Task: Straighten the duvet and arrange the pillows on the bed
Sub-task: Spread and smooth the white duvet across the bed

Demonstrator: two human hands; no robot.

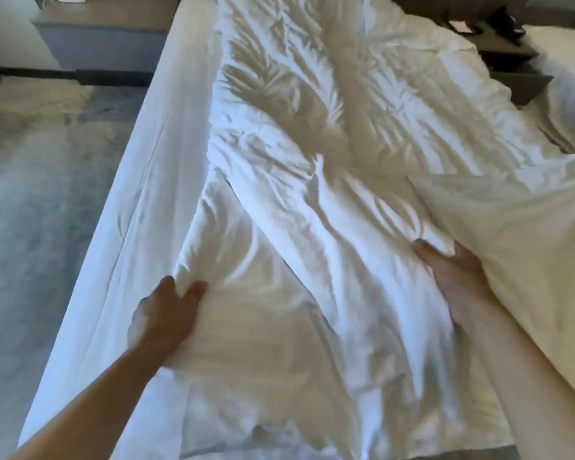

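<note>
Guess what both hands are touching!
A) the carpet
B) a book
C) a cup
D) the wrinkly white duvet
D: the left hand and the right hand are both on the wrinkly white duvet that lies on the bed.

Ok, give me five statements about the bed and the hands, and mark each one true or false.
1. The left hand and the right hand both hold the duvet. True.
2. The duvet lies flat and smooth. False: it is wrinkled and bunched all over.
3. The left hand pinches a fold near the left side of the bed. True.
4. The duvet is dark blue. False: it is white.
5. The floor beside the bed is bare wood. False: it looks like pale carpet.
</note>
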